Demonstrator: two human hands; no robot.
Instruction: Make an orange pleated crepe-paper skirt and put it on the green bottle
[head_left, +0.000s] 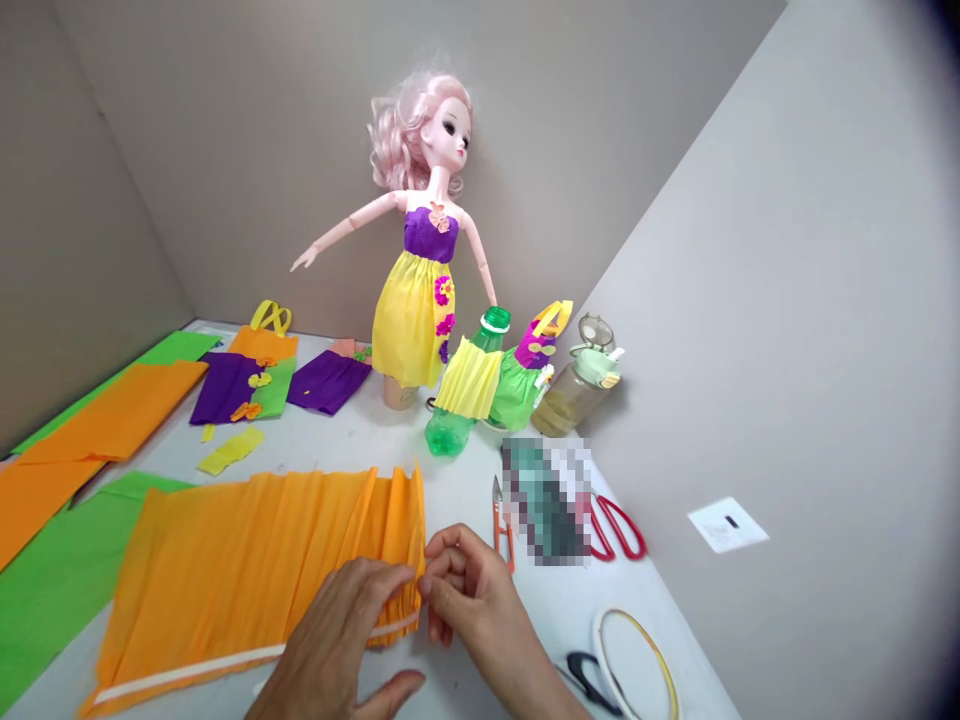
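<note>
As you look down at the white work table (pixel 465 500), your right hand (pixel 480 600) is curled shut, its fingers pinching the gathered folds at the end of a wide sheet of pleated orange crepe paper (pixel 255 560). Your left hand (pixel 334 630) lies across the same folds with its fingers bent over them and its thumb spread low; you cannot tell from this view whether it is gripping. The sheet lies flat on the table in front of you, with a narrow white paper strip (pixel 187 675) along its near edge.

Just right of your hands are orange-handled thread snips (pixel 501 525), beside a pixelated, unreadable object (pixel 547 500) and red-handled scissors (pixel 619 527). A round white-and-yellow hoop (pixel 634 665) rests near black-handled scissors (pixel 589 680). To the left lie a flat green crepe sheet (pixel 60 590) and a flat orange crepe sheet (pixel 97 430).

Farther back stands a pink-haired fashion doll (pixel 424 240) in a purple and yellow crepe dress, with a green plastic bottle (pixel 480 395) wrapped in pleated yellow paper and a clear drinking bottle with a green lid (pixel 577 385) on its left. Purple crepe pieces (pixel 328 382) lie near the doll's base.
</note>
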